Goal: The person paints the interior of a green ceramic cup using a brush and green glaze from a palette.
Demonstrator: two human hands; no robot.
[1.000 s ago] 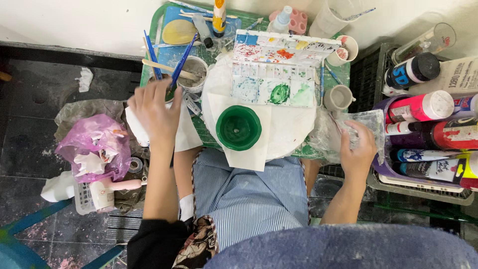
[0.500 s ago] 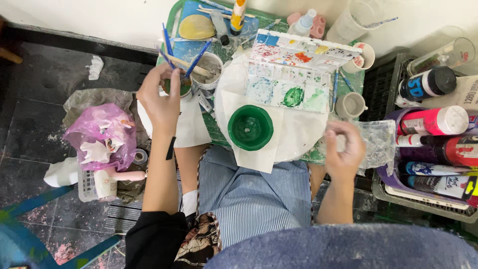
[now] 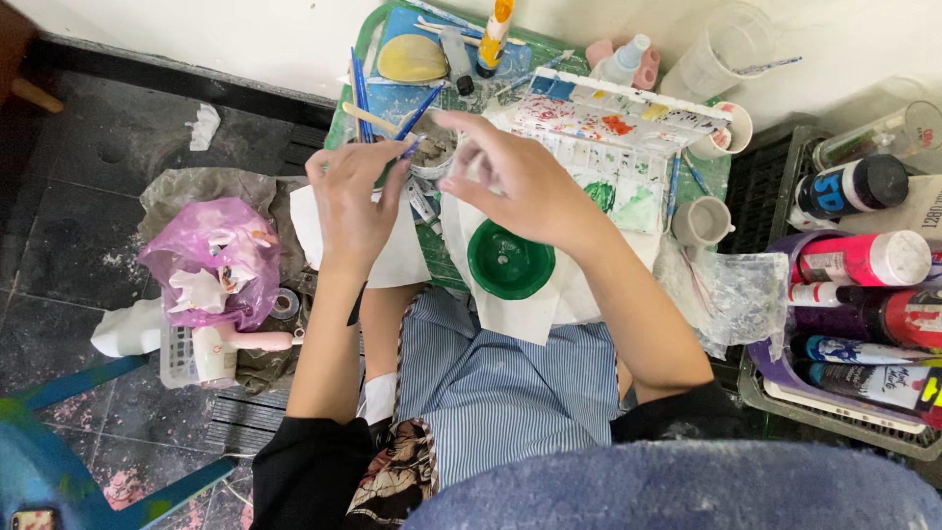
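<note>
Head view: both hands now meet over the brush cup, where half a second ago the right hand was out by the crumpled plastic on the right.

Left hand (image 3: 351, 201) hovers palm-down with fingers loosely curled at the brush cup (image 3: 432, 149); whether it grips a blue brush (image 3: 420, 110) I cannot tell. Right hand (image 3: 520, 182) has crossed over the green bowl (image 3: 510, 260), fingertips pinched together beside the cup, anything held being blurred. Paint palette (image 3: 618, 137) lies just right of it.
</note>
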